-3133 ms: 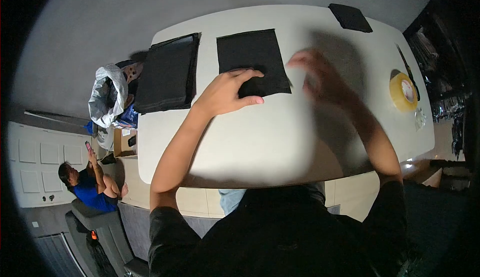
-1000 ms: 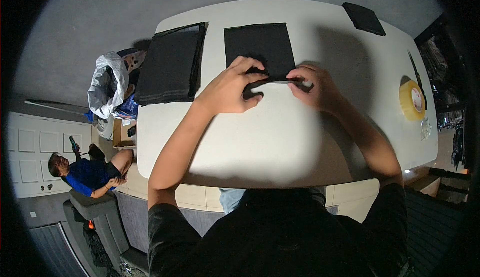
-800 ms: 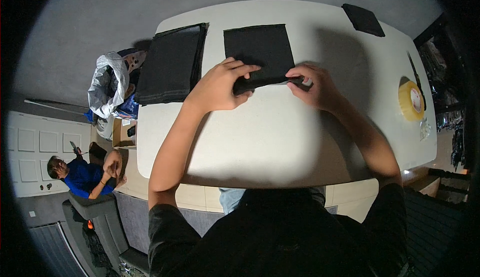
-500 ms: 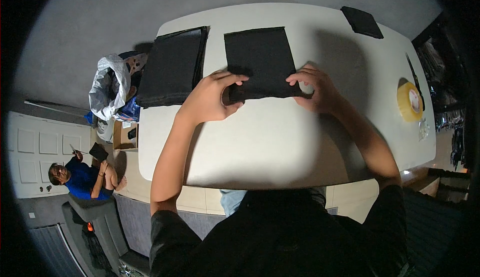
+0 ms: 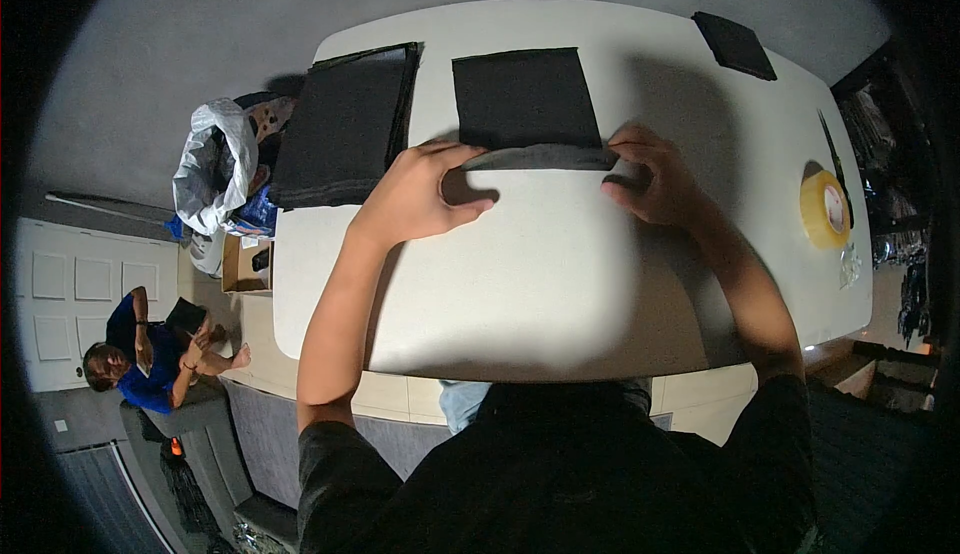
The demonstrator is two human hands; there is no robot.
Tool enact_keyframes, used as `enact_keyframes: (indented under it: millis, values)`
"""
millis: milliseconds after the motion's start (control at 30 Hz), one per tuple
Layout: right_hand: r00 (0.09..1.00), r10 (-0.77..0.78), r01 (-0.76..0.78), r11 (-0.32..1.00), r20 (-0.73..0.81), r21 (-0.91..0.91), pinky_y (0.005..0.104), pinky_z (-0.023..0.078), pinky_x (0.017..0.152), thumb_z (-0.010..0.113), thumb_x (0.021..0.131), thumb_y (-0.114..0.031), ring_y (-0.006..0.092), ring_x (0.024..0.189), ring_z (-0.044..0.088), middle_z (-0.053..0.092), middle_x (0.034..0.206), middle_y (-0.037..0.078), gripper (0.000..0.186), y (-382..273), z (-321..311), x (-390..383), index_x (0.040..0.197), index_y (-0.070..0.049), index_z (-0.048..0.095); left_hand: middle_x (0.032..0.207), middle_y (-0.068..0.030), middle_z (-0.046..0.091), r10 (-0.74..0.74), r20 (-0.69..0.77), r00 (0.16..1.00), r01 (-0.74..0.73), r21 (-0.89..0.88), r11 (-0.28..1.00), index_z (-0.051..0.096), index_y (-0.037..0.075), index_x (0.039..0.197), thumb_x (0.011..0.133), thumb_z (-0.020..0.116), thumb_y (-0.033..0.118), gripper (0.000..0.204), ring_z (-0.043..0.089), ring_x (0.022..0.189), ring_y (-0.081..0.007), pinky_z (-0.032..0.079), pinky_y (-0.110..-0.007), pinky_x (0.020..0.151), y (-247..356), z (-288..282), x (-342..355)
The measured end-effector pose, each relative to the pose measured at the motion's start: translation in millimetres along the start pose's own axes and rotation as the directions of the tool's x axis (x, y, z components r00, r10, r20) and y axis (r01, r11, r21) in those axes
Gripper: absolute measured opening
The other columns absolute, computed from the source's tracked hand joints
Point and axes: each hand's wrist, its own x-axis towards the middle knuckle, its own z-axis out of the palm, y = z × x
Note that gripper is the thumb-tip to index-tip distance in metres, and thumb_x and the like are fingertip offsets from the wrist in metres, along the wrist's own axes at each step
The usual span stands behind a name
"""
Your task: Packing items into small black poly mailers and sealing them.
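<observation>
A black fabric square [image 5: 525, 94] lies flat in the middle of the white table. Its near edge is turned up into a narrow greyish strip [image 5: 540, 158]. My left hand [image 5: 425, 186] touches the left end of that strip with its fingertips, the thumb spread away over the bare tabletop. At the other end is my right hand [image 5: 658, 176], fingers by the strip's corner and thumb apart below. Both hands are open, gripping nothing I can see. Left of my left hand lies a stack of larger black fabric pieces [image 5: 345, 124].
On the white table [image 5: 500, 294], a small black stack [image 5: 735, 46] lies at the far right corner. A tape roll [image 5: 825, 209] and a thin dark tool [image 5: 832, 144] are by the right edge. A white bag [image 5: 215, 164] stands left of the table; a person in blue [image 5: 150, 359] sits beyond.
The black square's near edge has been folded up and away from me, making the strip. My hands have spread slightly, the right one shifting right. The seated person's arms have moved.
</observation>
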Motion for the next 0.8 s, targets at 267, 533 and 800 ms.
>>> enact_keyframes:
  millis: [267,533,800]
  values:
    - [0.882,0.467,-0.466,0.884,0.052,-0.037,0.0334,0.051,0.063,0.081,0.092,-0.021,0.0136,0.07,0.062,0.067,0.08,0.006,0.027,-23,-2,21,0.111,-0.004,0.074,0.076,-0.0139,0.067,-0.151,-0.147,0.977,0.116,-0.223,0.968,0.064,0.0,0.138,0.096,0.075,0.031,0.053,0.062,0.061,-0.0172,0.05,-0.033,0.06,-6,17,7]
    - [0.864,0.503,-0.504,0.862,0.021,0.052,0.0287,0.05,0.057,0.077,0.095,-0.016,0.0088,0.061,0.06,0.072,0.076,0.004,0.022,-15,3,16,0.114,-0.005,0.076,0.076,-0.009,0.064,-0.202,-0.125,0.971,0.173,-0.211,0.962,0.062,0.005,0.141,0.092,0.079,0.019,0.054,0.061,0.063,-0.014,0.049,-0.032,0.061,-5,10,8]
    - [0.896,0.445,-0.445,0.896,-0.014,0.007,0.0289,0.053,0.065,0.077,0.094,-0.012,0.0093,0.071,0.064,0.072,0.086,0.007,0.031,-14,2,20,0.123,-0.005,0.07,0.089,-0.0174,0.076,-0.103,0.014,0.995,0.104,-0.193,0.976,0.048,0.012,0.156,0.084,0.086,0.016,0.082,0.073,0.067,-0.0223,0.058,-0.036,0.065,25,2,-1]
